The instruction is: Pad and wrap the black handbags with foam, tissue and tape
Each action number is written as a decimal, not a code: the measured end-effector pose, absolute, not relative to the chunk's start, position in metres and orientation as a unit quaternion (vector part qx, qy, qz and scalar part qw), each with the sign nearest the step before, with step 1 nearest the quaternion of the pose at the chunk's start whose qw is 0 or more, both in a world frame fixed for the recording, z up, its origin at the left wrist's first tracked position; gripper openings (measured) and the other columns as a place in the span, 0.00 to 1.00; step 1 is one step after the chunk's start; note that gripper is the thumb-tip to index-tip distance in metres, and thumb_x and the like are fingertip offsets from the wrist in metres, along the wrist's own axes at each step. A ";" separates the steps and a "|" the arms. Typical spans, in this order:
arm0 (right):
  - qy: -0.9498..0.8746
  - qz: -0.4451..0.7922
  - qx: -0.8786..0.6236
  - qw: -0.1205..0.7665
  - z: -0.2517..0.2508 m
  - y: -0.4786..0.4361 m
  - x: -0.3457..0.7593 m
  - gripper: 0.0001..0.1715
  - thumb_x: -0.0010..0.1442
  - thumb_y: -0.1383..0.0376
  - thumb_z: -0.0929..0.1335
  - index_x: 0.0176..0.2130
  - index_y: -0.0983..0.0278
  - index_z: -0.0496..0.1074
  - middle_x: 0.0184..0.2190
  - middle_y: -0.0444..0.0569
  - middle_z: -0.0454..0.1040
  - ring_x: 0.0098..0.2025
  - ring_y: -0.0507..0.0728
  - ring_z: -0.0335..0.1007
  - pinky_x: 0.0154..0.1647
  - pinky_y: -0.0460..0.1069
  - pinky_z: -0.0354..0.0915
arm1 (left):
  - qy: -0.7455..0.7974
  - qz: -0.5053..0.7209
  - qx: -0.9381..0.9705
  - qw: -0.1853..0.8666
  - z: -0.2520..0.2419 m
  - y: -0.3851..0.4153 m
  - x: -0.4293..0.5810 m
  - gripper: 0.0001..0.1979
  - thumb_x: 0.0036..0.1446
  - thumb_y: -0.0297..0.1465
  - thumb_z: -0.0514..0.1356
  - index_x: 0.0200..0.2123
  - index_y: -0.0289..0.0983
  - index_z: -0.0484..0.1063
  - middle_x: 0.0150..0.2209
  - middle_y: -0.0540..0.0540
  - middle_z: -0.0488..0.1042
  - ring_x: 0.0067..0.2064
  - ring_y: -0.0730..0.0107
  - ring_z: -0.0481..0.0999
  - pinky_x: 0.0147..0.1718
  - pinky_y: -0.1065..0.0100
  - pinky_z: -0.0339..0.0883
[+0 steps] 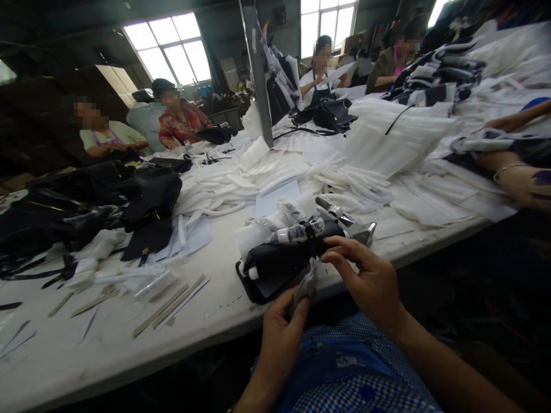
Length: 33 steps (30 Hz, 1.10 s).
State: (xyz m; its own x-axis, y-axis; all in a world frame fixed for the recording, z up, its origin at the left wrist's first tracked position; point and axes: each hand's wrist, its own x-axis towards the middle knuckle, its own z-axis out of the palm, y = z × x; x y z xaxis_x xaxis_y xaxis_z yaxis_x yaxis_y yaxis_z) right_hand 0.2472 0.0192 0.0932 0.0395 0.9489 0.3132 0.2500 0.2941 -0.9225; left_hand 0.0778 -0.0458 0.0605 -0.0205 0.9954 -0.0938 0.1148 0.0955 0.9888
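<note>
My left hand (282, 327) is closed round a crumpled piece of thin greyish wrapping (305, 287), whose loose end points up. Close to that end is my right hand (370, 281), its fingers bent and thumb and forefinger slightly apart, with nothing visible between them. Just beyond both hands, a black handbag (275, 261) lies at the table's front edge. White padding (252, 236) and clear wrap (297, 230) cover its upper part, and shiny silvery wrapping (364, 232) sticks out at its right end.
Black bags (146, 189) are piled at the left of the white table (206, 321). Cardboard strips (170, 307) lie nearer me. White foam strips (224, 192) and sheets (387, 137) fill the middle and right. A metal post (258, 74) rises behind; co-workers sit around, one person's hands (503, 163) at right.
</note>
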 end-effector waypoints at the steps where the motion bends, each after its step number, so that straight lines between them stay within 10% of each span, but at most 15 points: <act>1: -0.615 0.322 -0.493 0.524 0.090 0.019 0.249 0.14 0.61 0.58 0.72 0.47 0.58 0.76 0.35 0.44 0.81 0.38 0.55 0.78 0.45 0.49 0.71 | 0.552 0.459 0.495 0.489 0.061 -0.044 0.078 0.17 0.61 0.39 0.62 0.51 0.42 0.77 0.51 0.46 0.78 0.55 0.61 0.74 0.56 0.65 0.63; 17: -0.625 0.075 -0.522 0.576 0.055 0.046 0.268 0.17 0.61 0.58 0.71 0.49 0.58 0.73 0.46 0.50 0.76 0.49 0.61 0.73 0.56 0.59 0.68 | 0.583 0.389 0.548 0.457 0.024 -0.022 0.083 0.14 0.56 0.37 0.63 0.43 0.38 0.81 0.46 0.41 0.81 0.50 0.49 0.78 0.55 0.52 0.66; 23: -0.561 0.320 -0.561 0.518 0.020 0.046 0.275 0.38 0.60 0.51 0.70 0.65 0.54 0.59 0.66 0.52 0.61 0.62 0.66 0.64 0.65 0.63 0.58 | 0.706 0.464 0.409 0.344 0.028 -0.045 0.009 0.19 0.57 0.48 0.61 0.39 0.38 0.80 0.31 0.45 0.80 0.33 0.59 0.79 0.33 0.63 0.72; 28: -0.482 0.475 -0.535 0.507 -0.008 0.038 0.258 0.44 0.58 0.49 0.71 0.67 0.56 0.55 0.63 0.54 0.66 0.63 0.65 0.63 0.64 0.61 0.59 | 0.674 0.566 0.393 0.264 0.037 -0.015 -0.033 0.25 0.64 0.48 0.55 0.57 0.40 0.69 0.59 0.42 0.72 0.58 0.59 0.72 0.54 0.61 0.68; 33: -0.470 0.523 -0.508 0.498 -0.013 0.031 0.234 0.39 0.60 0.48 0.69 0.65 0.56 0.59 0.61 0.54 0.69 0.64 0.64 0.63 0.63 0.58 0.61 | 0.617 0.514 0.472 0.364 0.040 0.037 -0.034 0.28 0.67 0.48 0.49 0.62 0.38 0.65 0.63 0.41 0.67 0.65 0.58 0.64 0.64 0.56 0.57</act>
State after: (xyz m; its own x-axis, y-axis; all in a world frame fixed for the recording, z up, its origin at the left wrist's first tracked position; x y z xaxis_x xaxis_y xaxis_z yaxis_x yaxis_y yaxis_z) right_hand 0.2343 0.0314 -0.0133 0.0108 0.9979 -0.0638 -0.0441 -0.0633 -0.9970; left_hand -0.0336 0.0365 0.0395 -0.2897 0.9565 0.0358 0.2080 0.0264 0.9778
